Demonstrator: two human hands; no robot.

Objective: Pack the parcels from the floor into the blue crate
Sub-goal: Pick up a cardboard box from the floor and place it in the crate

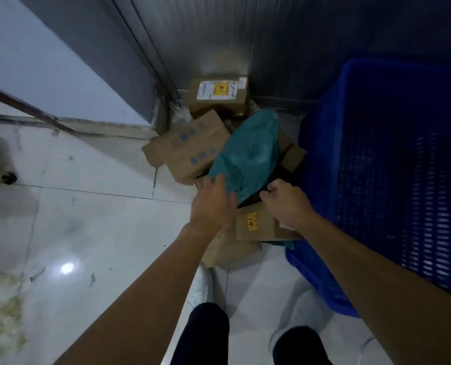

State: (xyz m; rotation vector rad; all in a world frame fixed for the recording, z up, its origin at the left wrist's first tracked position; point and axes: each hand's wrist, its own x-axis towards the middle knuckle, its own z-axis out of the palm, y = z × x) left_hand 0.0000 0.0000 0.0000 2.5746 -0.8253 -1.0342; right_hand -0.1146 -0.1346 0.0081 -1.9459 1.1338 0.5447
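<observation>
The left hand (pixel 213 204) grips the near edge of the teal bag (pixel 248 151), which lies on a heap of cardboard boxes (pixel 190 151) on the floor just beside the blue crate (pixel 377 154), while the right hand (pixel 287 204) curls its fingers at the bag's dark underside, its hold unclear.

Blue crate (pixel 377 180), lattice-pattern walls. Teal bag (pixel 248 154); brown cardboard boxes: one with blue round prints (pixel 190 151), one with white-and-yellow label (pixel 219 94), one with yellow sticker (pixel 256 223). Floor (pixel 87 219) pale glossy tile, dark grout lines.
</observation>
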